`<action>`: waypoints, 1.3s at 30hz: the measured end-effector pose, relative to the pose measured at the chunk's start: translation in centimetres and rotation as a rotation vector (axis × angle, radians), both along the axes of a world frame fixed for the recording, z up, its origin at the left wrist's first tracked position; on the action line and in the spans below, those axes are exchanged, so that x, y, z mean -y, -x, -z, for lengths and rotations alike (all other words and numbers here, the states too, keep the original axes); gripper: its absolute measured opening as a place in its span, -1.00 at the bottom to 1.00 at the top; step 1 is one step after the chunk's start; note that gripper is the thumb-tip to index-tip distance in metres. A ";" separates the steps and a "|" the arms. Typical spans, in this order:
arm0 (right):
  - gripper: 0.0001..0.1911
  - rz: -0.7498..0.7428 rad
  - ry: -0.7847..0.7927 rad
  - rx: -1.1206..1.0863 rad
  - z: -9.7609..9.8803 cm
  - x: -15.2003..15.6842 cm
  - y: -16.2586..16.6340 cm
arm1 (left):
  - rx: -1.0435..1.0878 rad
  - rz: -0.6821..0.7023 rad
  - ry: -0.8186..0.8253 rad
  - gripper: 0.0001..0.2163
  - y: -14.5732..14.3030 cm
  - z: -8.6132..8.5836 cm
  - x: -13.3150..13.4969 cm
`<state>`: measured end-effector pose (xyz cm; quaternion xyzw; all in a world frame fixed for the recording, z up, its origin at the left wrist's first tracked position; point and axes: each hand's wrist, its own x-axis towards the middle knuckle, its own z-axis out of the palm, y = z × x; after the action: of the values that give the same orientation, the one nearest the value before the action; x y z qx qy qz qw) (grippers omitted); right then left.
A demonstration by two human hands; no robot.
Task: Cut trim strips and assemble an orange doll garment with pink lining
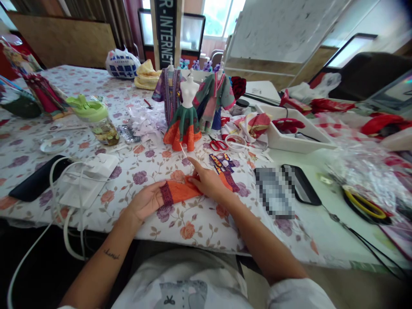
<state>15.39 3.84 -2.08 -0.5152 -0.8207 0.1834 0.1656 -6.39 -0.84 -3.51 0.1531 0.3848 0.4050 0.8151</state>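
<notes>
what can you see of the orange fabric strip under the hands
The orange fabric strip is a narrow, bright orange piece of soft-looking cloth, slightly creased. A dark maroon patterned band crosses its end nearest the left hand, and a similar band lies at its far end. It lies nearly flat and slanted on the floral tablecloth. The left hand touches it beside the near band, and the right hand rests on its middle.

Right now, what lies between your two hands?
The head view shows an orange cloth strip with dark purple trim between the left hand and right hand, on a floral tablecloth.
</notes>
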 end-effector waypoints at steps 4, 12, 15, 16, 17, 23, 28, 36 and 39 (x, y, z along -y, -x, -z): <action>-0.27 0.001 0.003 0.059 -1.3 0.9 -0.5 | 0.009 0.054 -0.012 -0.77 -0.4 -0.4 -0.1; -0.32 0.026 -0.016 0.032 -2.5 2.3 -1.9 | -0.029 0.191 -0.091 -0.80 -1.5 -0.9 0.3; -0.40 0.083 -0.105 -0.047 -1.5 2.3 -1.7 | 0.009 0.160 -0.040 -0.75 -0.9 -0.4 0.3; -0.44 0.105 -0.137 -0.121 -1.3 2.5 -1.6 | 0.036 0.149 -0.026 -0.72 -0.7 -0.3 0.3; -0.50 0.129 -0.160 -0.215 -1.2 2.8 -1.5 | 0.073 0.146 -0.019 -0.67 -0.4 -0.2 0.4; -0.80 0.231 0.234 -0.914 -1.5 6.2 -0.2 | 0.258 0.187 -0.058 -0.45 0.9 0.1 0.7; -0.80 0.241 0.727 -1.242 -0.8 7.0 1.7 | 0.179 0.223 -0.043 -0.46 1.1 0.0 0.2; -0.78 0.240 0.885 -1.281 -1.0 5.5 1.7 | -0.207 0.219 -0.115 -0.66 1.9 -0.9 0.0; -0.77 0.257 0.876 -1.268 -1.0 5.2 1.6 | -0.304 0.193 -0.194 -0.62 2.0 -0.7 0.0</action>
<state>13.81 -1.33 -1.10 -0.4214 -0.3561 0.7294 0.4045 -8.37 -0.81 -2.85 0.3266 0.4462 0.3323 0.7641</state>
